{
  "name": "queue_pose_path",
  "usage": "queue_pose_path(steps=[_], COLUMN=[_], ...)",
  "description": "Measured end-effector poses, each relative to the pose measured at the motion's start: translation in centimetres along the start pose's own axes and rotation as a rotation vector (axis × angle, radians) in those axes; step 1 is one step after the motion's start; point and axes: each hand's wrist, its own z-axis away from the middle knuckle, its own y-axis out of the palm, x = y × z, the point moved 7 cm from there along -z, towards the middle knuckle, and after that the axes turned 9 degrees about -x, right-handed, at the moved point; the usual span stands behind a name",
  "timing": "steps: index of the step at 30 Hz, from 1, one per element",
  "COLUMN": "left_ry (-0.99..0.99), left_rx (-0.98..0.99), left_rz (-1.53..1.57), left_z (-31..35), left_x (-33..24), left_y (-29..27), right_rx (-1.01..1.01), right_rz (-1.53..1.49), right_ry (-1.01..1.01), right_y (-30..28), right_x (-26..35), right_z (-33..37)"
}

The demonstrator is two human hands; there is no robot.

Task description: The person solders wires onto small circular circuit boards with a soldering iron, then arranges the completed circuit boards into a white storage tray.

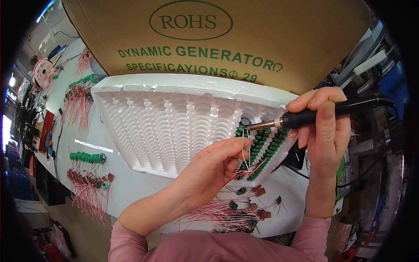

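Note:
My right hand grips the black handle of a soldering iron from the right. Its metal tip reaches over a white foam tray and meets a green wound coil or its wire ends; the exact contact is too small to tell. Just below the tip, my left hand pinches thin white wires between thumb and fingers. Rows of green coils fill the slots at the tray's right side. The tray leans tilted, its other slots showing bare white foam.
A large cardboard box stands behind the tray. Small circuit boards with red wires lie in front of me. Toward the left are a row of green coils, more wire bundles and a pink fan. The iron's cord runs off right.

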Motion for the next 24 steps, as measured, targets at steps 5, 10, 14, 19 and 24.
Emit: queue_pose_path(steps=[5, 10, 14, 19, 24], left_ry=[0.007, -0.001, 0.010, -0.005, 0.002], left_rx=[0.000, 0.000, 0.008, -0.019, -0.024], left_rz=[-0.004, -0.001, 0.004, 0.010, 0.002], left_z=[0.07, 0.04, 0.06, 0.05, 0.07], left_x=[0.12, 0.22, 0.22, 0.31, 0.33], left_y=[-0.10, -0.09, 0.06, -0.09, 0.02], right_rx=[-0.020, -0.032, -0.030, -0.033, -0.024], right_rz=[-0.002, -0.006, -0.003, -0.014, -0.021], right_ry=[0.022, 0.036, 0.040, 0.058, 0.049], right_y=[-0.03, -0.08, -0.15, -0.10, -0.17], right_x=[-0.09, 0.00, 0.01, -0.07, -0.12], right_z=[0.22, 0.24, 0.24, 0.22, 0.19])
